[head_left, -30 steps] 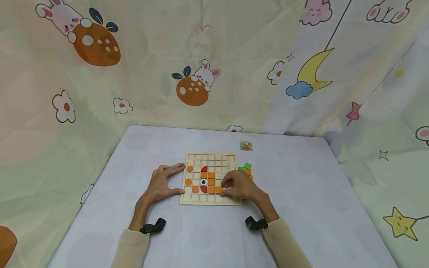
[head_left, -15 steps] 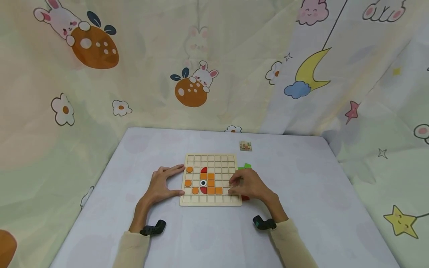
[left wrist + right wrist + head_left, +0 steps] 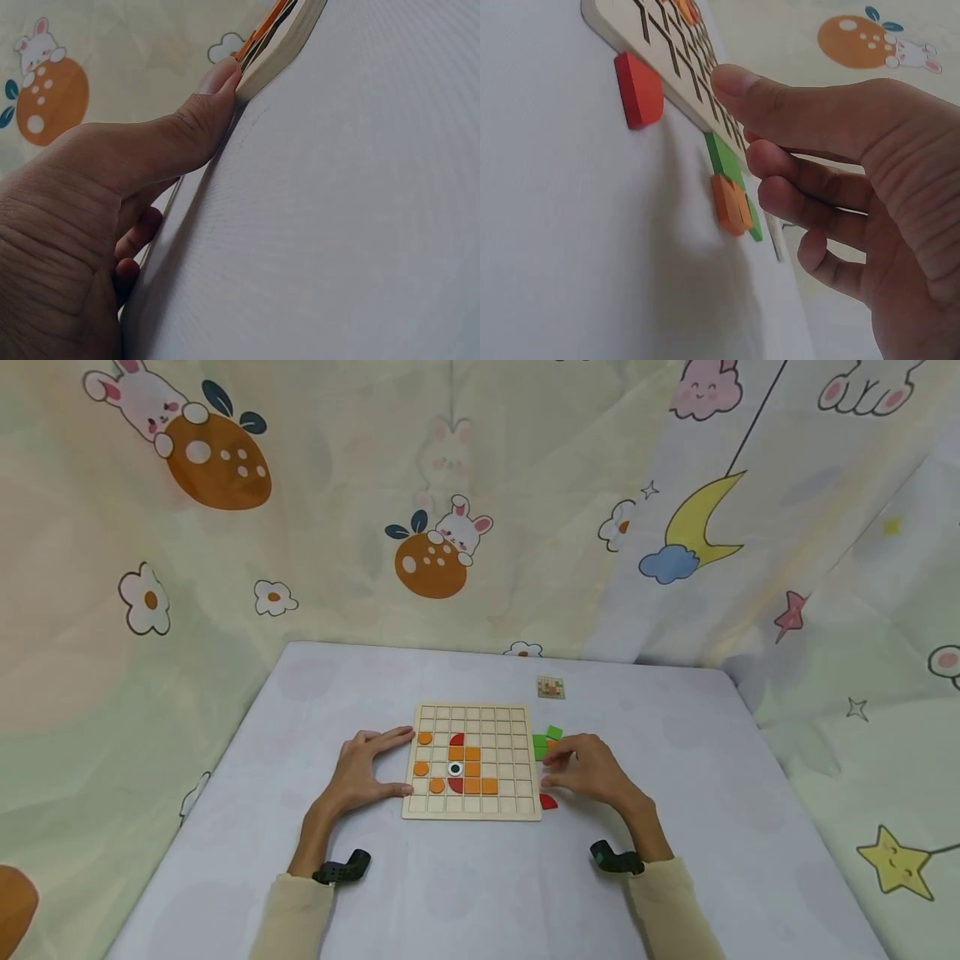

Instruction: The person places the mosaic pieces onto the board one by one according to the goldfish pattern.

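Note:
A wooden grid board [image 3: 513,720] bears orange discs [image 3: 422,769] at its left, orange squares [image 3: 472,769], two red quarter-round pieces [image 3: 456,786] and a white eye-like piece [image 3: 455,768]. My left hand [image 3: 360,770] touches the board's left edge, thumb and fingertips spread apart. In the left wrist view its thumb [image 3: 191,124] meets the board's corner. Just off the right edge, my right hand [image 3: 596,768] hovers with loosely bent fingers and nothing between them. Below it lie a red piece [image 3: 639,91], orange squares [image 3: 731,204] and green squares [image 3: 724,157], partly hidden in the head view.
A small patterned card [image 3: 551,687] lies behind the board on the white-covered table [image 3: 360,685]. Printed curtains [image 3: 337,527] hang behind and at both sides. Each wrist wears a black camera mount [image 3: 345,867].
My right hand has moved right, off the board to the loose pieces, its fingers loosening and uncovering the red piece. An orange square stays on the board where it was. The left hand stays put.

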